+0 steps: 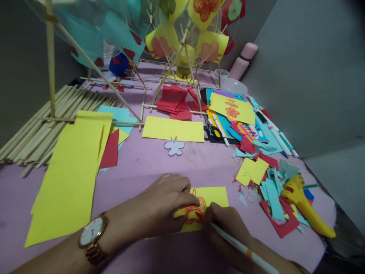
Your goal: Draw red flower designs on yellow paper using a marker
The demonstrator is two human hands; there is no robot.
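Note:
My right hand is closed round a white marker, its tip down by a red butterfly drawing on a yellow paper strip. My left hand lies on the same strip with thumb and fingers apart, pressing it to the table at the drawing's left side. It covers the strip's left part, and my right hand hides some of the right edge. Beyond the hands lies a pale butterfly cutout, just in front of a blank yellow strip.
Long yellow sheets and wooden sticks lie at the left. Stick frames with decorated clear shapes stand behind. Scissors, paper scraps and a yellow glue gun are on the right of the pink table.

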